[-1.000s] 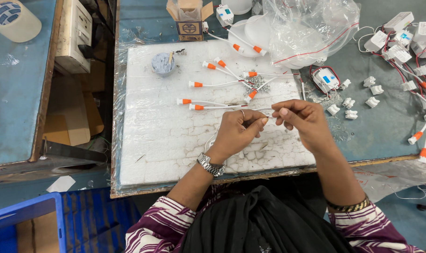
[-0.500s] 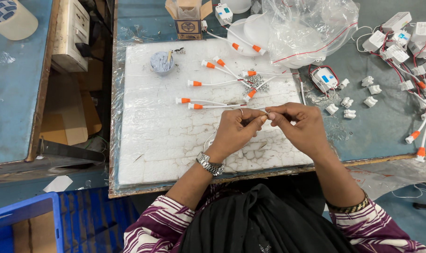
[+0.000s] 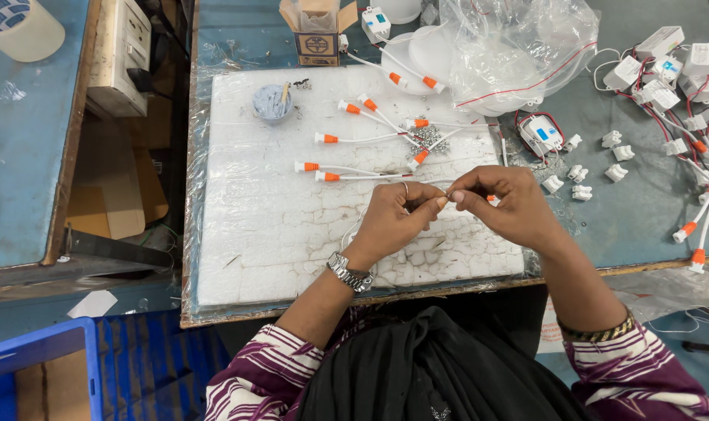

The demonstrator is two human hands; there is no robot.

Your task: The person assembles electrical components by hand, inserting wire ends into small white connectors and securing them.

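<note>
My left hand (image 3: 392, 216) and right hand (image 3: 501, 204) pinch the thin white wire (image 3: 445, 182) between fingertips; I should keep the grip close together, steady.

Cracked matt white foam board (image 3: 276, 234) under glossy plastic film, shiny metal wristwatch (image 3: 349, 272), crinkled clear bag (image 3: 518, 47).

Two hands are at work — the left hand (image 3: 392, 218) and the right hand (image 3: 501, 204) — with one wristwatch (image 3: 349, 272) and one bangle (image 3: 595, 332) on the arms. Seven orange-tipped white cables (image 3: 347, 139) lie on the single white foam board (image 3: 276, 234); at least three more hang at the bench's right edge. One small grey cup (image 3: 271, 101), one open cardboard box (image 3: 317, 31), one clear plastic bag (image 3: 518, 47) and one tape roll (image 3: 15, 27) stand about. Loose white clips (image 3: 579, 181) — about seven.
</note>
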